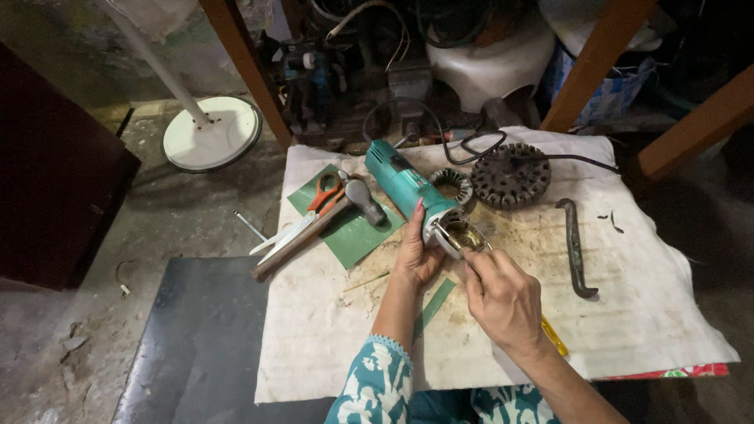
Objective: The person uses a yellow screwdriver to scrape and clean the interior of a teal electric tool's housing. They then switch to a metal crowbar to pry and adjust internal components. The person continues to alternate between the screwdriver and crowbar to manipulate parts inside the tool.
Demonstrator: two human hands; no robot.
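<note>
Teal grinder (pixel 408 187) lies mid-desk on white cloth (pixel 644 314), head toward the person. Left hand (pixel 416 251) wraps fingers round its head, likely to steady it. Right hand (pixel 503 298) pinches a yellow-handled tool (pixel 554 336) into the open gear housing. Scissors (pixel 318 206) and hammer (pixel 314 232) rest on a green sheet (pixel 357 234). No labels readable.

Hammer (pixel 314 228) blocks left; hook bar (pixel 576 247) right; near cloth (pixel 330 345) open
</note>
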